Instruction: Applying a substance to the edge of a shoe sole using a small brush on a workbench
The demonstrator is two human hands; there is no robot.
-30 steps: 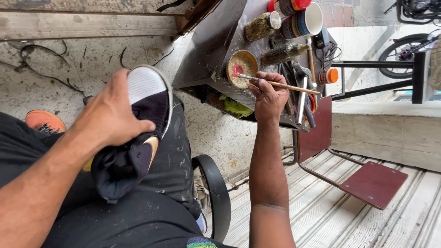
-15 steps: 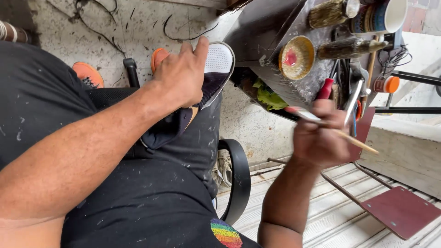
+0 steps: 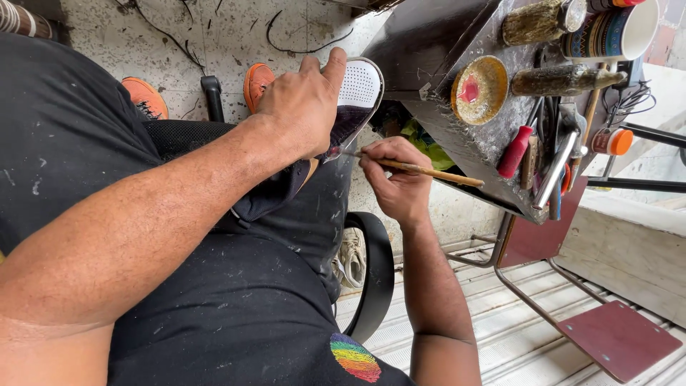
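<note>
Speckled concrete floor point(image 3: 179, 36), scuffed, with loose dark scraps. Dark metal bench point(image 3: 429, 43), worn and glue-stained. Corrugated metal decking point(image 3: 500, 336). Maroon folding steps point(image 3: 618, 339) on a thin steel frame. Pale concrete ledge point(image 3: 629, 243). Even daylight.

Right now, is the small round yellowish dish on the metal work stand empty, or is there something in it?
Not empty: the small round yellowish dish holds a patch of pinkish-red stuff at its middle, with bare yellow rim around it.

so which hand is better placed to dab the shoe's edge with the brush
Right. The right hand already holds the brush, tip at the shoe; the left hand is gripping the shoe.
</note>
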